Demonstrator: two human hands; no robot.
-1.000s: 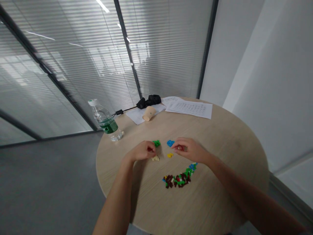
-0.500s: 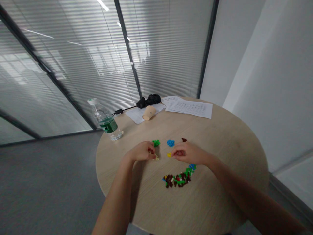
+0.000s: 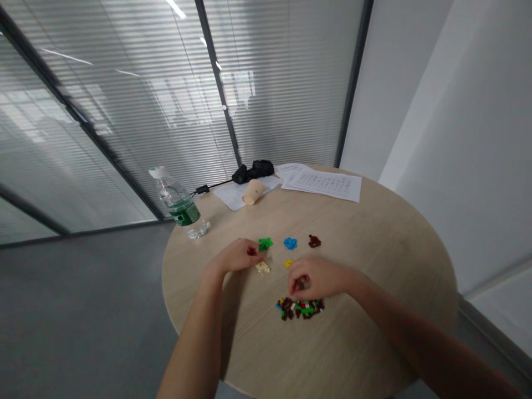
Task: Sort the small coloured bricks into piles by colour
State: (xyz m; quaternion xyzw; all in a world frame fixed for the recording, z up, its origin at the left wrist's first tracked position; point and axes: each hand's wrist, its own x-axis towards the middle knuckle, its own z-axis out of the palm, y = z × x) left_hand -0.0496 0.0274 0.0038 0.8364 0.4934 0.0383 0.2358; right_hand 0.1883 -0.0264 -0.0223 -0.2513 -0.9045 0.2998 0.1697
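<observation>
My left hand (image 3: 243, 254) hovers beside a small pile of green toy bricks (image 3: 265, 244) and just above a cream pile of bricks (image 3: 263, 268). Its fingers are curled together, and what they hold, if anything, is too small to see. My right hand (image 3: 313, 277) is bent over the far edge of a mixed pile of tiny bricks (image 3: 302, 309), brown, green, red and white. Thumb and fingers curl towards each other there, their tips partly hidden. A few yellow bricks (image 3: 288, 264) lie just beyond it, with blue bricks (image 3: 290, 244) and brown bricks (image 3: 315, 241) farther back.
A clear water bottle (image 3: 183, 206) with a green label stands at the left edge of the round wooden table (image 3: 374, 238). Towards the back are a paper cup (image 3: 253, 192) on its side, a black bundle (image 3: 260, 169) with a cable, and printed sheets (image 3: 324, 184).
My right hand has moved from the yellow bricks back towards me, over the mixed pile, uncovering the brown bricks. My left hand has drawn slightly up and left, revealing more cream bricks.
</observation>
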